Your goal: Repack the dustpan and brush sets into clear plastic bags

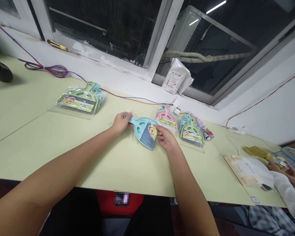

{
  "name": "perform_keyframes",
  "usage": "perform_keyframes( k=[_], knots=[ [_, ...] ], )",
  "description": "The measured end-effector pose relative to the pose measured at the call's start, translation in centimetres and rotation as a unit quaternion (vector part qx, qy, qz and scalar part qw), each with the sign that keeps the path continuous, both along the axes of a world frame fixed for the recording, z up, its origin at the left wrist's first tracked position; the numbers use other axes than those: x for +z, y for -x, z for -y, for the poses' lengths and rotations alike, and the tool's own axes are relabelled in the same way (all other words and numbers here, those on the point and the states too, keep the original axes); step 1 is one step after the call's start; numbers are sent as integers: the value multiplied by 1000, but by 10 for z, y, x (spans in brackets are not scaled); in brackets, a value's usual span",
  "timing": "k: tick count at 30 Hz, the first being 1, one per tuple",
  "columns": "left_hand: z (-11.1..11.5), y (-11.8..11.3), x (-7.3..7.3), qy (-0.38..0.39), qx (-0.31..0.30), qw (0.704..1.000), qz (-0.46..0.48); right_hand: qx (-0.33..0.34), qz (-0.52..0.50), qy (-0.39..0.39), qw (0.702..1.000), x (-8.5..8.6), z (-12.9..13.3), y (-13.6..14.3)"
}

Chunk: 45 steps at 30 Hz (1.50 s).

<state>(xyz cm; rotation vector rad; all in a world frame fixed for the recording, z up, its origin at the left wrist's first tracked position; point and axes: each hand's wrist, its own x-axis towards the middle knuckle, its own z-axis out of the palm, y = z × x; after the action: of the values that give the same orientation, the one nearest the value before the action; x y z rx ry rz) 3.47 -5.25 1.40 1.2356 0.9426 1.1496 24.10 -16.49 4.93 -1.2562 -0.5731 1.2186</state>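
While left hand grips handle of blue dustpan set, right hand pinches its right side by colourful label; set held between hands, over pale surface. Clear plastic film beside left hand. Just beyond right hand, pink dustpan pack; right of that hand, green dustpan pack. Left of left hand and farther off, bagged dustpan stack. Past both hands, white packet by window; far left, coiled cable, then yellow-black screwdriver.
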Motion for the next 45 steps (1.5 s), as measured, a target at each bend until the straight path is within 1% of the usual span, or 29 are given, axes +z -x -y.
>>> perform_keyframes(
  k=[1,3,6,8,11,14,16,25,30,36,41,43,45],
  knots=[
    [0,0,0,-1,1,1000,-2,-7,33,-4,999,-1,0,0],
    [0,0,-1,-1,4,1000,-5,-32,152,-7,988,-7,0,1],
    [-1,-1,0,0,7,1000,-5,-59,336,-9,940,-16,-2,2],
    [0,-1,2,5,8,1000,-3,-60,410,-13,910,-21,-2,2],
    [1,-1,4,11,10,1000,1,-63,463,-13,884,-21,-2,1],
    [2,-1,5,12,11,1000,2,-69,489,-7,869,-18,-1,1],
    [3,-1,5,13,11,1000,2,-69,497,2,865,-15,0,2],
    [1,-1,3,13,7,1000,-1,-72,496,28,865,-14,0,5],
    [0,-1,1,8,7,1000,-2,-74,506,28,859,-13,1,6],
    [1,-2,4,34,14,999,19,-79,522,13,849,-11,2,4],
    [1,-2,5,52,19,998,25,-90,530,-21,843,-8,4,4],
    [0,-1,4,54,17,998,26,-106,530,-43,840,-8,4,2],
    [-2,-1,3,57,18,998,30,-140,529,-60,835,-8,3,-1]
  ],
)
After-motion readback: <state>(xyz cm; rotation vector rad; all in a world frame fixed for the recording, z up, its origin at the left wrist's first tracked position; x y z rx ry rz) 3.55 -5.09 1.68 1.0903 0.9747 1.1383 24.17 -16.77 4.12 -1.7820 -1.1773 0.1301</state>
